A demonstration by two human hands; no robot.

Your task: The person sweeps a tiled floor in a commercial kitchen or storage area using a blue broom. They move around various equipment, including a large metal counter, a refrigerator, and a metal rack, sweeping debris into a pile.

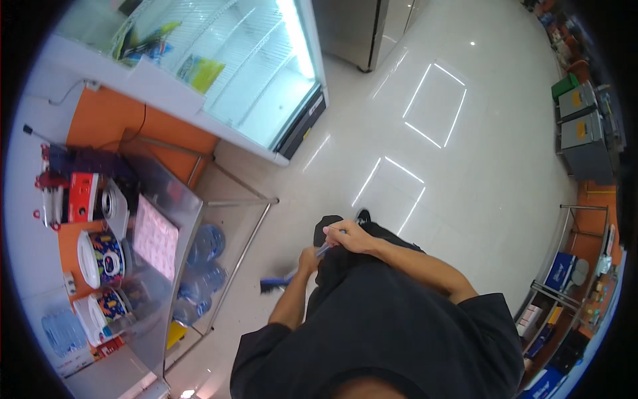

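Observation:
My left hand is closed around the handle of a broom, low in front of my body. Just above and to the right, my right hand grips the handle's upper end. The broom head, blue with dark bristles, shows on the floor left of my left forearm, which hides part of the handle. Small dark specks lie on the pale tiled floor near it. A dark shoe shows beyond my right hand.
A metal table at left holds patterned rice cookers and boxes, with large water bottles beneath. A lit glass-front refrigerator stands ahead left, a steel cabinet beyond. Shelves and grey bins line the right.

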